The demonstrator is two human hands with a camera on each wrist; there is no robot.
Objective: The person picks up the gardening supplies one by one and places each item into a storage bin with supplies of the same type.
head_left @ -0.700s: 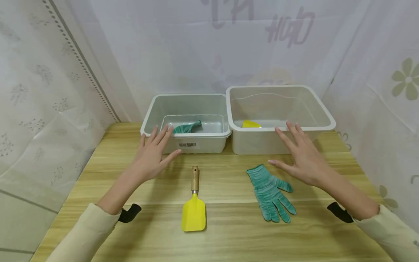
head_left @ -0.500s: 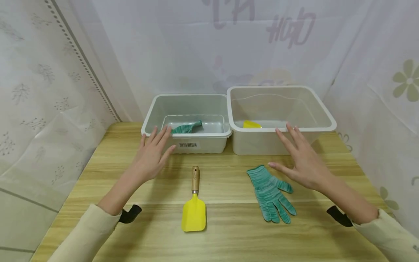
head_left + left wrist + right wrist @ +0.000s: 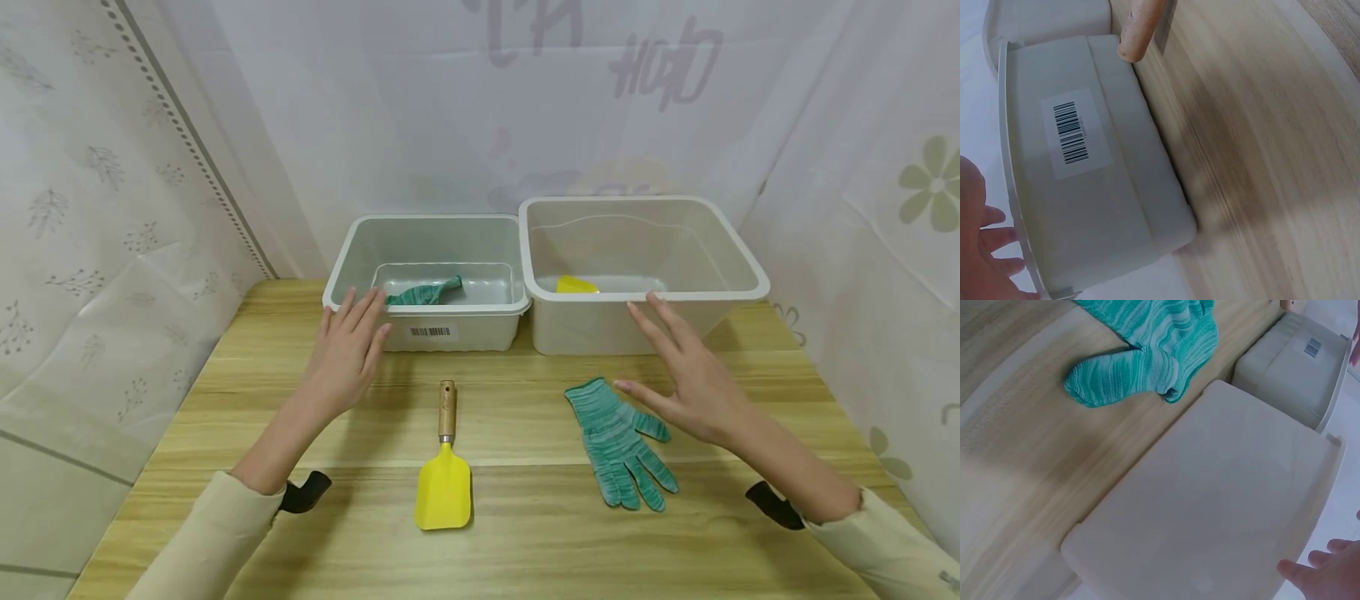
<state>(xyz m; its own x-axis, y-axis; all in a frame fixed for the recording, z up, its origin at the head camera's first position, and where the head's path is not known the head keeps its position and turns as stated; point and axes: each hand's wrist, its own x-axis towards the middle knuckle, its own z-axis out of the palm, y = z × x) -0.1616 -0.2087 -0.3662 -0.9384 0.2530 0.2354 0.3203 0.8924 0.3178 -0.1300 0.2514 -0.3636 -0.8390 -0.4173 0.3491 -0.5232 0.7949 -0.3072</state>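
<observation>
My left hand (image 3: 345, 358) reaches over the front left of the smaller bin (image 3: 480, 331), fingers extended at its rim. Inside that bin lies a green knitted glove (image 3: 426, 293), partly hidden by the front wall. With fingers spread, my right hand (image 3: 697, 383) is at the front rim of the larger bin (image 3: 592, 329). A bit of something yellow (image 3: 576, 285) shows within it. On the table, a yellow hand shovel (image 3: 444, 492) with a wooden handle points its blade toward me. Right of it, another green glove (image 3: 622, 446) lies flat, near my right thumb. Both hands hold nothing.
The two bins stand side by side at the back of the wooden table (image 3: 517, 550), against a white printed curtain (image 3: 420, 108). A barcode label (image 3: 1072, 132) is on the smaller bin's front. Dark straps (image 3: 303, 492) sit at both wrists.
My left thumb has drawn in closer to its fingers, and that hand has shifted slightly left. The right hand has lowered a little toward me. Shovel, gloves and bins stay put.
</observation>
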